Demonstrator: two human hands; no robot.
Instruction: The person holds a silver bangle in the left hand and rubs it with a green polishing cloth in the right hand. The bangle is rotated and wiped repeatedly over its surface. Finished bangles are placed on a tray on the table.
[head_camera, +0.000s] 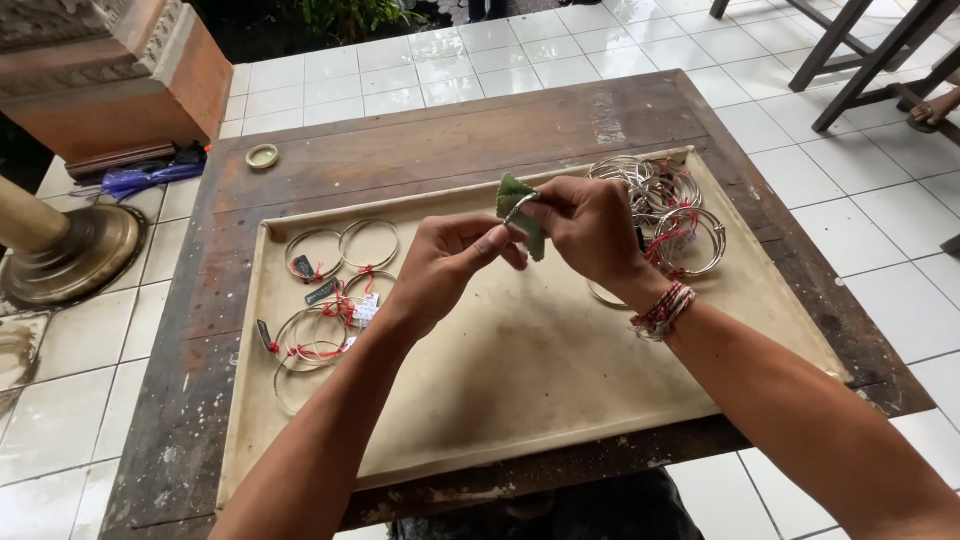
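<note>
Head view: on the left of the beige tray, tagged silver bangles are lying in a cluster. Above the tray's centre, the left hand is pinching a green cloth with fingers together, while the right hand is gripping a silver bangle inside it. More bangles are lying heaped at right on the wooden surface.

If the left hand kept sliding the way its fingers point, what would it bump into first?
The left hand points up and to the right, at the green cloth wrapped around a silver bangle, held in the right hand. It already touches the cloth, so it would meet that first, then the right hand's fingers.
</note>
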